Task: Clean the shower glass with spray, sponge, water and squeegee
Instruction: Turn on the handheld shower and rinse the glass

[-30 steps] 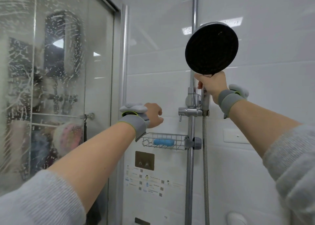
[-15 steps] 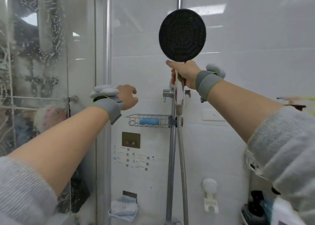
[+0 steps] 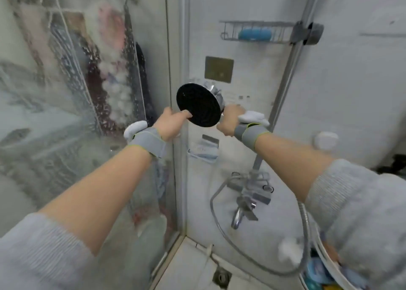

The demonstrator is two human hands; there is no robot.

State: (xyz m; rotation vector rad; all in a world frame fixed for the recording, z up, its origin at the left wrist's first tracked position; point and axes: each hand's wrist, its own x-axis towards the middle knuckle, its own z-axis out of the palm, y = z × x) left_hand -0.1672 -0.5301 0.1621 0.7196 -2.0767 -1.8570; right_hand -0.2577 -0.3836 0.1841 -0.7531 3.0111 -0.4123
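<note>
The glass (image 3: 72,105) fills the left of the view, streaked and dotted all over with white suds, so the spray and sponge steps look done and the water step is in hand. The shower head (image 3: 198,104) is off its rail and held low, just right of the glass's edge frame, its dark round face turned towards the camera and no water visibly coming from it. The right hand (image 3: 229,119) is wrapped round the handle behind the head; the left hand (image 3: 170,122) has its fingers at the head's rim, thumb on the dark face, seemingly steadying or turning it. The hose (image 3: 259,265) loops down from the right, below the tap (image 3: 250,190) on the tiled wall. Higher up, a wire basket (image 3: 256,31) clipped to the rail (image 3: 292,54) holds a blue bar. As I judge it, the next move calls for aiming the face at the soapy glass, then freeing one hand to open the tap, and rinsing from the top down. No squeegee can be made out here, so that will have to be fetched afterwards.
</note>
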